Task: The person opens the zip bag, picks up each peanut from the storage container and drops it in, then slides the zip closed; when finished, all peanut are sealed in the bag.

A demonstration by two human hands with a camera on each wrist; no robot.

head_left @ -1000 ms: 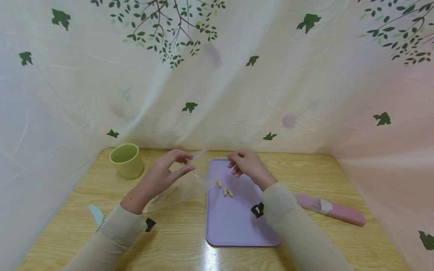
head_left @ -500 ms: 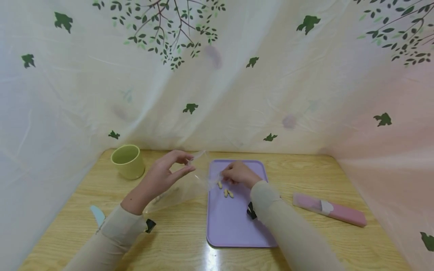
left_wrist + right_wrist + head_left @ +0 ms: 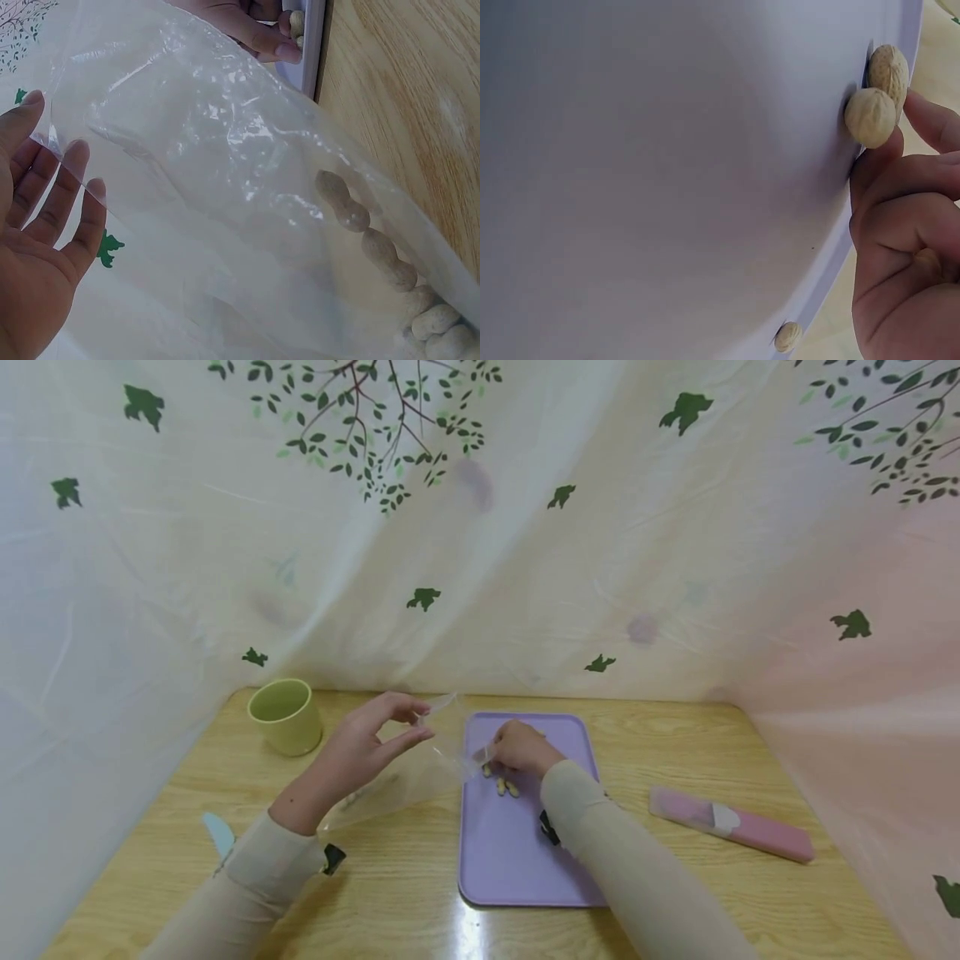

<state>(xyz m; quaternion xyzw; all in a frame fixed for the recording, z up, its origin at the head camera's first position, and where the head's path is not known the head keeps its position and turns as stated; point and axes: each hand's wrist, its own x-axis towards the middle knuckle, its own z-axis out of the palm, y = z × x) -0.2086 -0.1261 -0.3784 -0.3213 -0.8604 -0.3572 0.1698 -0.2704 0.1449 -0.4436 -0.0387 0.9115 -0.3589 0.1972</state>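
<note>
My left hand holds up the mouth of a clear plastic bag, its edge at the thumb and fingertips. Several unshelled peanuts lie at the bag's bottom. Over the left side of the purple tray, my right hand has its fingers curled, close to the bag's mouth. Its fingertips meet a peanut, with a second peanut touching that one. Whether the fingers pinch a peanut is hidden. Another peanut lies at the tray's edge.
A green cup stands at the table's back left. Nearer, a light blue blade-like piece lies partly hidden by the left sleeve. Right of the tray lies a long pink packet. A leaf-printed curtain hangs behind the table.
My right hand has come down and to the left, from above the tray's far part to the peanuts beside the bag's mouth. My left hand has stayed with the bag.
</note>
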